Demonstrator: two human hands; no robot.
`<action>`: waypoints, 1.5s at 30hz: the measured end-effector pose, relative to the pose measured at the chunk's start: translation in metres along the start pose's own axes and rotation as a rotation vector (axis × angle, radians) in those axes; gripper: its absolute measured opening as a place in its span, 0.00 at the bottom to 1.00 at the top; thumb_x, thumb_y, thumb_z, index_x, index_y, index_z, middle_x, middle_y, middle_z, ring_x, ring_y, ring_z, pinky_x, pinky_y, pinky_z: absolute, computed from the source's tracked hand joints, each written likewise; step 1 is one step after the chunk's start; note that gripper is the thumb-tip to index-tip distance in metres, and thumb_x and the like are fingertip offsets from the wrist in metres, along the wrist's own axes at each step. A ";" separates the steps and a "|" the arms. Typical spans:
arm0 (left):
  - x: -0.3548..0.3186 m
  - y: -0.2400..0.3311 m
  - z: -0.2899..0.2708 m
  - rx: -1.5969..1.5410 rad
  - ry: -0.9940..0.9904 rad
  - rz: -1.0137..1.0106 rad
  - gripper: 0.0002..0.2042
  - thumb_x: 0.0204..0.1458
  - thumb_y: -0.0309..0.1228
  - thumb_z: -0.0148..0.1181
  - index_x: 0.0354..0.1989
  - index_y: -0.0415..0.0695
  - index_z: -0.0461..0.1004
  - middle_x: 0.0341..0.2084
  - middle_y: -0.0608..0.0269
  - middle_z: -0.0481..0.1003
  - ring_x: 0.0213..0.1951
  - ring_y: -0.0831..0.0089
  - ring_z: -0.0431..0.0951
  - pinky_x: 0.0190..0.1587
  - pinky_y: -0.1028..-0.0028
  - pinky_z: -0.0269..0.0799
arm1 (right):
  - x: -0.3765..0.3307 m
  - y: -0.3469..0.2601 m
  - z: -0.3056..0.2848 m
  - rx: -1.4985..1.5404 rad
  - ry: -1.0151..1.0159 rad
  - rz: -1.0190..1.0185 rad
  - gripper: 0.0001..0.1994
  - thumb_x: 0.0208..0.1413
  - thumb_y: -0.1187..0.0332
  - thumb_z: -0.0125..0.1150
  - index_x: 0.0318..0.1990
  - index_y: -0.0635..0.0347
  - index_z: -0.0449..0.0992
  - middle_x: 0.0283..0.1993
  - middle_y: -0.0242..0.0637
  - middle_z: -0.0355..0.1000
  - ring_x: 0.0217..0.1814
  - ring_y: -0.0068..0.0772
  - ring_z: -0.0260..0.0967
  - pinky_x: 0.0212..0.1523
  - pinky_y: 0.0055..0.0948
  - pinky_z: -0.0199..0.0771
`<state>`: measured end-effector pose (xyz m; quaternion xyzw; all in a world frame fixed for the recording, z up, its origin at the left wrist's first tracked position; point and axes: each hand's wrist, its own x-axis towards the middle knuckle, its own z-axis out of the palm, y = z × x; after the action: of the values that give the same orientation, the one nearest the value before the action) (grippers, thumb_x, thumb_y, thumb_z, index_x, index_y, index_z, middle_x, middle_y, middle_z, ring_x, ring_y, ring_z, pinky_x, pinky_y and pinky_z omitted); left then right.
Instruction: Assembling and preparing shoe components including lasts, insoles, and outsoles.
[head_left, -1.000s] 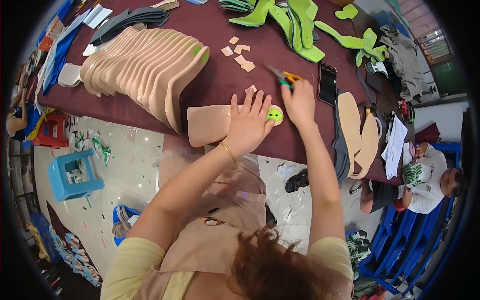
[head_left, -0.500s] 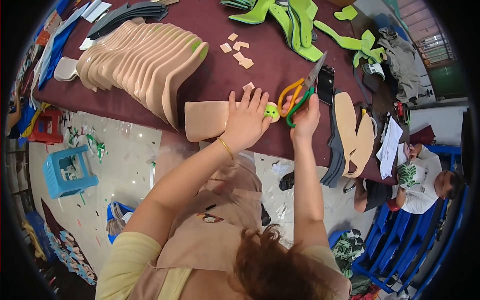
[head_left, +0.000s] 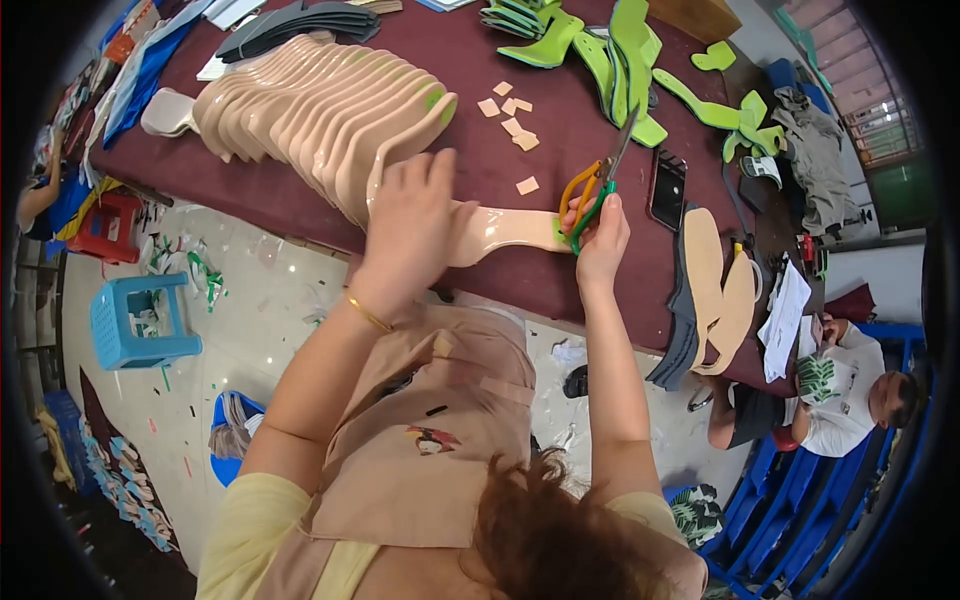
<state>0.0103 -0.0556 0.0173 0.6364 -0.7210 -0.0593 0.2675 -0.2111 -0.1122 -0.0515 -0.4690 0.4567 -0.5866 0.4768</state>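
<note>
- Head view: one tan insole (head_left: 505,228) lay on the maroon tablecloth (head_left: 545,285), in front of the person and between the two hands
- The step in hand looked to be handling this one insole with the scissors (head_left: 607,188) at the ready; no blade was on it
- The right hand (head_left: 600,240) gripped the scissors by their yellow and green handles, blades pointing away from the person and slightly right; the insole's right end met this hand, though whether the fingers pinched it I could not tell
- The left hand (head_left: 410,225) was blurred, its fingers long and its thumb apart, over the insole's left end and near the pile of tan insoles (head_left: 300,110); whether it gripped anything I could not tell
- The insole's long axis ran left to right, roughly along the near table edge; its narrow end, with a green patch (head_left: 560,230), pointed right, and the left hand hid the other end
- As I judged it, the next move called for a sure hold by the left hand, with the blade tips clear of the insole and fingers
</note>
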 end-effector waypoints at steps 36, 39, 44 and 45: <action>-0.021 -0.052 -0.016 0.220 0.103 0.008 0.02 0.47 0.24 0.53 0.28 0.42 0.72 0.24 0.58 0.72 0.32 0.59 0.75 0.34 0.65 0.70 | -0.013 0.033 0.089 0.853 -0.107 0.072 0.25 0.61 0.46 0.34 0.28 0.58 0.66 0.33 0.46 0.68 0.33 0.41 0.65 0.34 0.38 0.67; -0.021 -0.051 -0.023 0.015 0.391 -0.097 0.04 0.46 0.24 0.55 0.31 0.44 0.72 0.25 0.58 0.70 0.31 0.59 0.74 0.32 0.64 0.70 | 0.020 0.032 0.135 0.879 -0.151 0.056 0.24 0.62 0.47 0.34 0.29 0.58 0.66 0.33 0.46 0.68 0.33 0.41 0.66 0.35 0.39 0.69; -0.038 -0.057 -0.005 -0.034 0.539 -0.097 0.10 0.46 0.23 0.58 0.38 0.45 0.69 0.27 0.59 0.68 0.30 0.60 0.72 0.31 0.65 0.68 | 0.040 0.001 0.142 0.427 -0.164 -0.043 0.18 0.64 0.54 0.41 0.36 0.61 0.67 0.33 0.40 0.71 0.28 0.28 0.69 0.29 0.27 0.72; -0.040 -0.056 -0.003 -0.033 0.551 -0.079 0.12 0.46 0.24 0.58 0.41 0.45 0.68 0.27 0.59 0.67 0.30 0.60 0.71 0.32 0.66 0.68 | 0.045 -0.002 0.123 0.197 -0.138 -0.122 0.15 0.62 0.56 0.48 0.37 0.62 0.68 0.33 0.37 0.72 0.29 0.24 0.69 0.30 0.24 0.71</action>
<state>0.0631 -0.0268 -0.0166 0.6517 -0.5946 0.0939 0.4614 -0.0952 -0.1676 -0.0270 -0.4859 0.3335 -0.6230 0.5143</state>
